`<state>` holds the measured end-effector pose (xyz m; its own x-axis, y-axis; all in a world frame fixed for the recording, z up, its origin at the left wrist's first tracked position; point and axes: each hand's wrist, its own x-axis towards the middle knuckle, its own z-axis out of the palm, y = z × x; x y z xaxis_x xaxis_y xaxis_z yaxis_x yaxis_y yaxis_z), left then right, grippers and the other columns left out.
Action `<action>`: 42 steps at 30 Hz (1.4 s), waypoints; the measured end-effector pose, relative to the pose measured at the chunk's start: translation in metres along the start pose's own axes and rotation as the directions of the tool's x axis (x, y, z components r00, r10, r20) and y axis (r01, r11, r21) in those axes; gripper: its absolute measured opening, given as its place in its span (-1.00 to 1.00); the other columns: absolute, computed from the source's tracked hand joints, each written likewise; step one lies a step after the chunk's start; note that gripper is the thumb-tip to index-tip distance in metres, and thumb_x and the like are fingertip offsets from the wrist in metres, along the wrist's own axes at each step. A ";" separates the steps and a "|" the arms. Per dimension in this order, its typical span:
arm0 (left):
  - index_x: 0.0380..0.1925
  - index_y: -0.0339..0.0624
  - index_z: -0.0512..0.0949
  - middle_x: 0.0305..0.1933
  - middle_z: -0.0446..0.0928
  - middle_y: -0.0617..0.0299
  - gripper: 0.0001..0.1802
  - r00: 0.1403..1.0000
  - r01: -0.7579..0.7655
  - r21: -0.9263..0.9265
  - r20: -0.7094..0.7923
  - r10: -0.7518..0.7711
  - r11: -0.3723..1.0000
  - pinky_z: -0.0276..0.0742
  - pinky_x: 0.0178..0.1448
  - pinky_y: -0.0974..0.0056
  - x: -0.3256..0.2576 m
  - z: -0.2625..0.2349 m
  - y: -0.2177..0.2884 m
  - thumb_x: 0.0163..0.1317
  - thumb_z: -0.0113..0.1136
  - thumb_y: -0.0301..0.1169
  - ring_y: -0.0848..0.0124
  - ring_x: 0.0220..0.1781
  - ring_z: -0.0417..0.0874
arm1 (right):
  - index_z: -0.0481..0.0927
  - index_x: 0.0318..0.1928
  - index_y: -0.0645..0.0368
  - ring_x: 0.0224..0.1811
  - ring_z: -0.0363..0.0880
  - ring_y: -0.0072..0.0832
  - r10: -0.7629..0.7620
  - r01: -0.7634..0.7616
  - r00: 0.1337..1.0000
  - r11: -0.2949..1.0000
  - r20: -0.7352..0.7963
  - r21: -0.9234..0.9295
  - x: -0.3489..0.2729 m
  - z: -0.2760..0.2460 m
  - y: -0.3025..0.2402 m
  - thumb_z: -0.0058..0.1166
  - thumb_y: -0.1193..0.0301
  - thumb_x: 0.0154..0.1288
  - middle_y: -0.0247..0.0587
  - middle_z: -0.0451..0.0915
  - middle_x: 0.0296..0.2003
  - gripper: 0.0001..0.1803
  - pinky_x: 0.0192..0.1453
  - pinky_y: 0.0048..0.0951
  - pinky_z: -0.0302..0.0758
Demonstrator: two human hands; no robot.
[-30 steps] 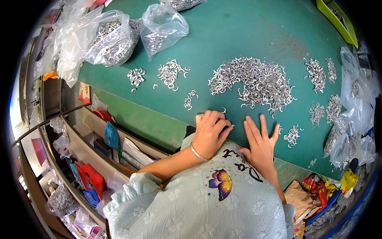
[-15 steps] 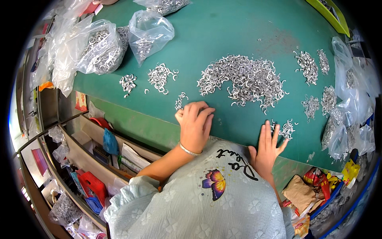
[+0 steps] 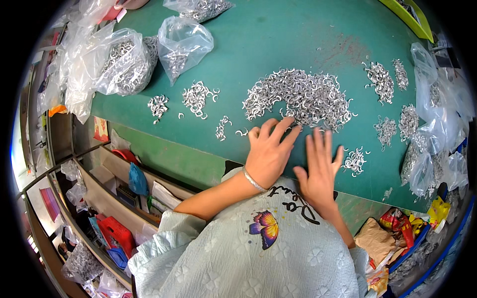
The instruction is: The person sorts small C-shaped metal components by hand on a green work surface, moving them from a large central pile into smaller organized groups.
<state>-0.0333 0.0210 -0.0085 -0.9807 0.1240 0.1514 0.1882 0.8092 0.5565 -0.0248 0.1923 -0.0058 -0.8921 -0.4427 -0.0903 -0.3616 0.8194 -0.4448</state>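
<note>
A large heap of small silvery crescent-shaped metal pieces lies in the middle of the green tabletop. At the heap's near edge is my left hand, fingers bent and apart, tips touching the pieces. My right hand lies beside it with fingers stretched out, their tips just below the heap; they are slightly blurred. No piece shows in either hand. Left of my left hand are a few loose crescents and a small cluster. Another small pile sits to the right of my right hand.
Further small piles dot the table's left side, with more piles at the right. Clear plastic bags of metal pieces stand at the left; others line the right edge. A shelf with compartments runs below the table's left front.
My left hand has moved right and up to the heap's near edge, leaving a few loose crescents behind. My right hand has shifted left and up, away from the small right pile.
</note>
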 end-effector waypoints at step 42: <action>-0.04 -0.11 0.59 -0.01 0.46 0.20 -0.61 0.995 0.074 -0.158 -0.057 -0.084 0.985 0.23 0.05 0.15 -0.010 -0.009 -0.006 0.06 0.33 -0.56 0.24 0.00 0.46 | 0.40 0.31 0.22 0.56 0.02 -0.09 0.164 -0.179 0.970 0.981 -0.181 -0.072 -0.024 -0.019 0.017 0.07 0.28 0.28 -0.26 0.31 0.40 -0.40 0.48 0.34 -0.41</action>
<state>-0.0238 0.0096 -0.0059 -0.9884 0.0228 0.1503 0.1212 0.7150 0.6885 -0.0151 0.2239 0.0057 -0.9734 -0.2292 0.0007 -0.2144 0.9094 -0.3565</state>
